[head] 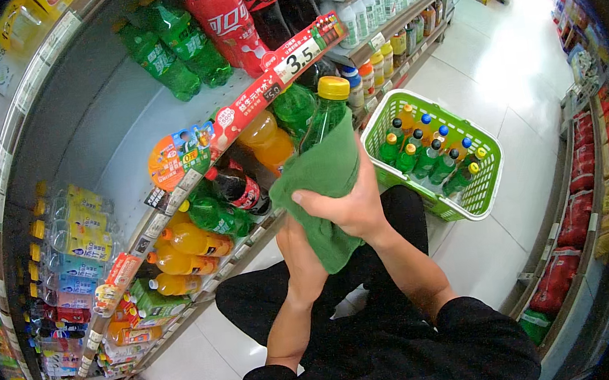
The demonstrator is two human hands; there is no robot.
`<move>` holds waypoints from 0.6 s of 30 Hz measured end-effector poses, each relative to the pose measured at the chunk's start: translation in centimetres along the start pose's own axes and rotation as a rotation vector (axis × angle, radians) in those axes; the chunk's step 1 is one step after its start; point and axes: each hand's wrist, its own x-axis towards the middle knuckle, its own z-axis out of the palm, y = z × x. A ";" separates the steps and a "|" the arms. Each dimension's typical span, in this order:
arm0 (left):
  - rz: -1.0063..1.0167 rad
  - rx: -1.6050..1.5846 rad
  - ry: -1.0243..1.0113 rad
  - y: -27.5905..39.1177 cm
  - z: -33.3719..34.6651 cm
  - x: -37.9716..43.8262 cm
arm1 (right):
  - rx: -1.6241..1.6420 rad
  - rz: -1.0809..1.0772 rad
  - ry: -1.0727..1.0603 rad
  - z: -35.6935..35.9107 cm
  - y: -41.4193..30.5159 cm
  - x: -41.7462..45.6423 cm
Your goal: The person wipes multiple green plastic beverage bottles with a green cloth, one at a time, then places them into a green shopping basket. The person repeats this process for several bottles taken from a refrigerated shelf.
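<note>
A green plastic soda bottle (325, 118) with a yellow cap is tilted in front of me, cap end up and away. A green cloth (325, 171) covers its lower part. My right hand (348, 207) grips the cloth around the bottle, with the thumb across the front. Behind and below the cloth is my left hand (298, 249); its fingers are hidden, so its grip cannot be seen. The bottle's base is covered too. Just beyond, orange soda bottles (265, 138) and a dark cola bottle (240, 188) lie on the lower shelf.
To the right, a green-and-white plastic basket (489, 170) on the tiled floor (491, 59) holds several small capped bottles (429, 157). A red price strip (250, 98) edges the shelf above. Large soda bottles (220, 21) stand on that shelf. Another stocked shelf (569, 223) runs along the right.
</note>
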 end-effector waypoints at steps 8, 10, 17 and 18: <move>-0.043 0.031 -0.120 3.6 -0.3 0.7 | 0.309 0.160 -0.181 -2.8 -2.7 2.7; -0.111 -0.112 -0.145 3.0 -0.5 0.6 | 0.389 0.230 -0.186 -2.6 -1.0 2.3; -0.096 -0.200 -0.218 1.4 0.6 0.5 | 0.246 0.196 -0.216 -4.0 0.8 0.3; -0.012 -0.023 -0.287 1.2 0.1 0.9 | 0.166 0.156 -0.224 -4.5 0.7 0.2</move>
